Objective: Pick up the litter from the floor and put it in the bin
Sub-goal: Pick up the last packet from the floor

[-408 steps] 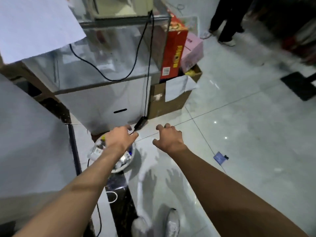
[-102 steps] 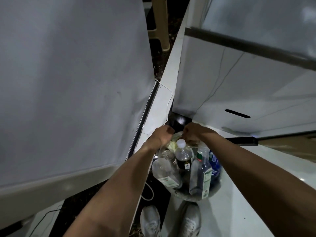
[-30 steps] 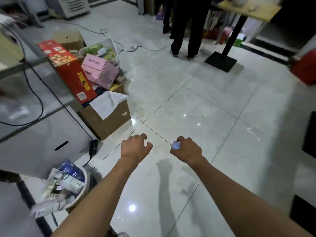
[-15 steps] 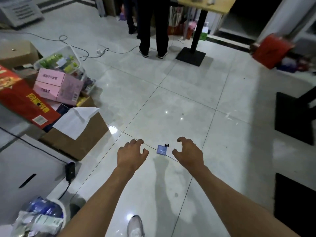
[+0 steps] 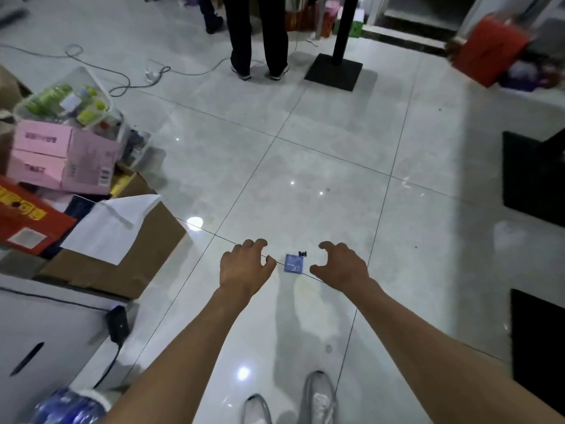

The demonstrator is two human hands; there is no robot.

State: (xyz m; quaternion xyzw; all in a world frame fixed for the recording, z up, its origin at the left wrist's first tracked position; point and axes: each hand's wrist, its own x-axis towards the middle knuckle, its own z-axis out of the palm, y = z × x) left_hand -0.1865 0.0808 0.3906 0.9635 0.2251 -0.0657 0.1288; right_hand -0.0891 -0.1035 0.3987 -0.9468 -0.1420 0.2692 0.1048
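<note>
Both the left hand [image 5: 244, 266] and right hand [image 5: 341, 264] hover loosely curled, gripping nothing; the blue packet [image 5: 293, 263] (lying flat at centre frame) may slide under fumbling fingertips

2 hands: left [image 5: 244, 266], right [image 5: 342, 266]. 1 blue packet [image 5: 293, 263], 1 tiny black bit [image 5: 302, 254]. 2 pink boxes [image 5: 61, 157], 1 brown carton [image 5: 128, 258], 1 red box [image 5: 27, 221].
</note>
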